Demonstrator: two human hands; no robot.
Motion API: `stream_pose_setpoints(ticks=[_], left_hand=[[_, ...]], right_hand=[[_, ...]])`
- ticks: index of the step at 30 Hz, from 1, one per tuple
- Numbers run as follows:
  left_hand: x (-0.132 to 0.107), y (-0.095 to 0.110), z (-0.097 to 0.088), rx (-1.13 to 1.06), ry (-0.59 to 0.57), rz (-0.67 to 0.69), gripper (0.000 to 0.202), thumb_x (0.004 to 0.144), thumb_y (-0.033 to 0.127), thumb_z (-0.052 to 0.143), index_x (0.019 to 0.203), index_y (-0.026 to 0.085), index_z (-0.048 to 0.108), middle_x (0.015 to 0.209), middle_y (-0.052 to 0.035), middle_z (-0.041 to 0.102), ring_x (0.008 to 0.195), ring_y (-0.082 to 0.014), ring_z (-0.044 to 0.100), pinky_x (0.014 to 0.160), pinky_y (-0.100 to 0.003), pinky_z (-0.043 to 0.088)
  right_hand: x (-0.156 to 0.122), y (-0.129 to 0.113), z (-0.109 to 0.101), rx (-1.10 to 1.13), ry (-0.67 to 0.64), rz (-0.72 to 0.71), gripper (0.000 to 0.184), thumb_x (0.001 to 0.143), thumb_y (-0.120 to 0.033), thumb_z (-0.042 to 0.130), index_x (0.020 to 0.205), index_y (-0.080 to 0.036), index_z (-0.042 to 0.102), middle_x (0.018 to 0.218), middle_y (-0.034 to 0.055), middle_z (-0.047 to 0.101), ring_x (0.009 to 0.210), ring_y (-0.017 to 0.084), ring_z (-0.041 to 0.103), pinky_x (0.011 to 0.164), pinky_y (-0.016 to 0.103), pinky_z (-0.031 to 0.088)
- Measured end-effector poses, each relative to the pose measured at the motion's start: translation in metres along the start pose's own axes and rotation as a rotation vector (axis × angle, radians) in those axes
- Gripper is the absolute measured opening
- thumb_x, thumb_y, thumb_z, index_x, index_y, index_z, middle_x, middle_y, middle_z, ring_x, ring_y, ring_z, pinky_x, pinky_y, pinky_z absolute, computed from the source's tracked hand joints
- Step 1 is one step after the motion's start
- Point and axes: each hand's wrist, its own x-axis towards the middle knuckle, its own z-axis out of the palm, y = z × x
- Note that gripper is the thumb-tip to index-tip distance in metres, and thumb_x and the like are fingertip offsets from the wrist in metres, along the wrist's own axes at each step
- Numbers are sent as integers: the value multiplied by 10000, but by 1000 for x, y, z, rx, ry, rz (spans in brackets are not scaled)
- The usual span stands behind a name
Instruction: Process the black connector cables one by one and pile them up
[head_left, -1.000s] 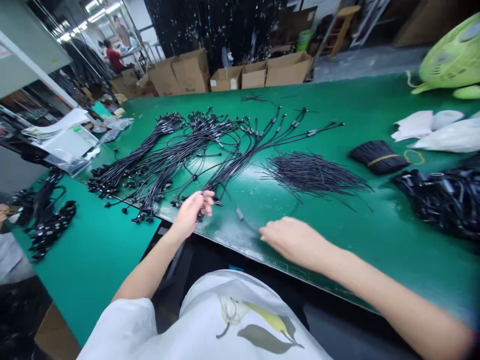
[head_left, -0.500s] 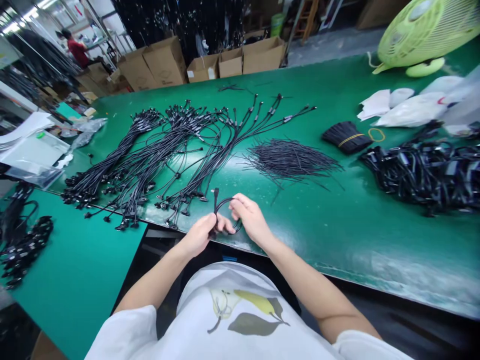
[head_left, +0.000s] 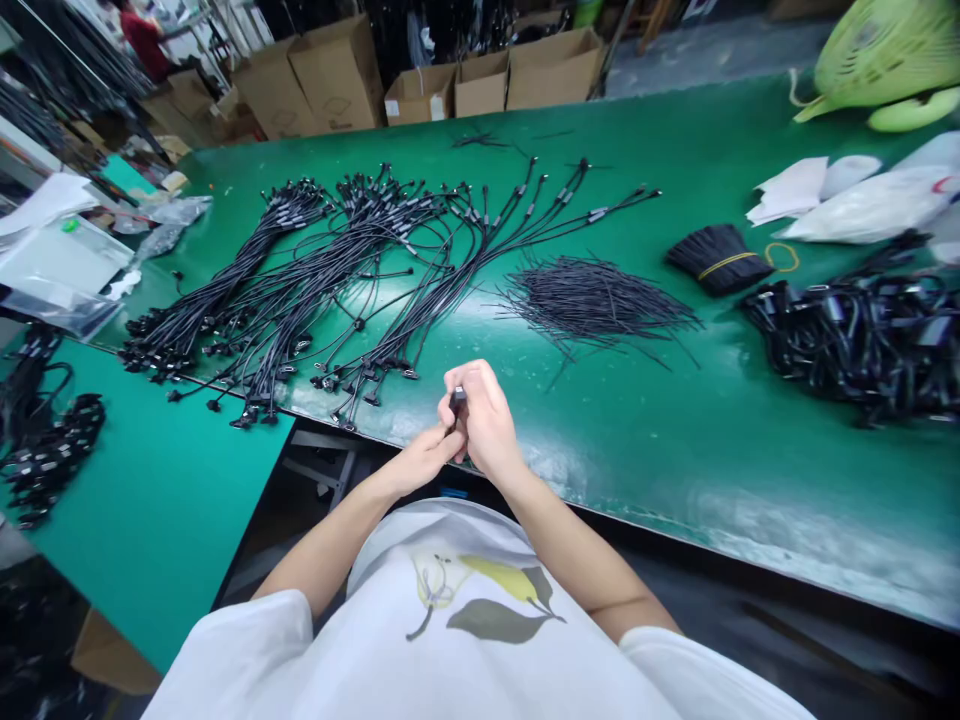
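Note:
Both my hands meet at the near edge of the green table [head_left: 675, 440]. My right hand [head_left: 484, 425] is closed round a folded black cable [head_left: 457, 400], whose plug end sticks up between the fingers. My left hand [head_left: 424, 458] pinches the same cable from the left, fingertips against the right hand. Just beyond lies a spread of many black cables with plugs [head_left: 330, 280]. A loose heap of thin black ties [head_left: 592, 300] lies to the right of that spread.
A banded bundle of black ties [head_left: 716, 260] and a yellow rubber band [head_left: 784, 257] lie further right. A tangled pile of black cables [head_left: 862, 340] sits at the right edge, with white bags [head_left: 862, 200] and a green fan [head_left: 885, 60] behind. Cardboard boxes [head_left: 420, 85] stand beyond the table.
My right hand came in from the table to join the left. The cable, a loose loop half a second ago, is now bunched tight inside my right hand.

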Motion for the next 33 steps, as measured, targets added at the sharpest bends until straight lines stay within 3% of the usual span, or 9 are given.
stream_pose_setpoints(ticks=[5, 8, 11, 15, 19, 21, 24, 28, 33], left_hand=[[-5, -6, 9, -135, 103, 60, 523, 762, 639, 639, 971, 160, 647, 1062, -101, 621, 1068, -243, 540, 971, -359, 405], [-14, -1, 19, -494, -42, -134, 537, 756, 678, 618, 864, 152, 601, 755, -45, 593, 754, -189, 582, 753, -348, 497], [-21, 10, 25, -828, -169, -349, 498, 796, 654, 591, 775, 162, 514, 582, 46, 396, 493, -87, 398, 487, -220, 400], [-21, 17, 23, -863, -140, -389, 412, 817, 537, 643, 754, 160, 488, 569, 77, 268, 460, -56, 280, 431, -158, 281], [-15, 8, 16, -565, 4, -266, 474, 792, 606, 630, 718, 175, 449, 547, 92, 261, 449, -52, 241, 427, -169, 238], [-14, 5, 12, -318, -52, -259, 470, 864, 630, 493, 717, 188, 433, 533, 87, 278, 446, -68, 260, 437, -192, 259], [-15, 7, 7, 280, -185, -171, 389, 969, 500, 319, 771, 195, 456, 568, 48, 389, 500, -114, 374, 515, -242, 345], [-17, 10, -3, 1072, -346, 177, 328, 994, 366, 299, 822, 183, 508, 751, -43, 566, 689, -186, 528, 634, -298, 402], [-12, 9, -5, 1291, -504, 306, 357, 1006, 367, 282, 870, 163, 541, 797, -63, 598, 723, -191, 557, 652, -290, 418]], right_hand=[[5, -9, 0, 275, -64, 91, 441, 853, -638, 539, 903, -202, 501, 682, -81, 348, 392, 2, 259, 366, 154, 185], [6, -13, -3, 367, -134, 186, 486, 854, -677, 500, 890, -193, 507, 652, -91, 287, 386, 2, 182, 367, 159, 157], [7, -14, -12, 316, -216, 169, 497, 882, -674, 450, 892, -183, 523, 656, -87, 275, 396, 11, 236, 388, 167, 240], [2, -24, -40, -169, -237, -87, 462, 965, -593, 318, 972, -195, 552, 735, -33, 439, 545, 87, 512, 570, 262, 470], [-14, -35, -69, -1079, -347, -657, 364, 977, -459, 416, 1206, -212, 556, 1143, 97, 595, 1101, 224, 558, 994, 431, 410], [-25, -32, -76, -1429, -529, -797, 321, 991, -298, 402, 1261, -186, 533, 1158, 110, 616, 1117, 227, 546, 1036, 462, 362], [-37, -19, -82, -1704, -740, -622, 321, 1007, -189, 288, 1101, -116, 586, 934, 106, 651, 868, 194, 600, 855, 391, 447], [-45, -11, -85, -1570, -880, -177, 332, 1005, -401, 384, 978, -133, 577, 829, 59, 636, 716, 163, 589, 609, 268, 388], [-54, -17, -87, -1436, -827, 35, 290, 1002, -378, 389, 993, -156, 575, 806, 37, 655, 678, 148, 584, 571, 245, 338]])
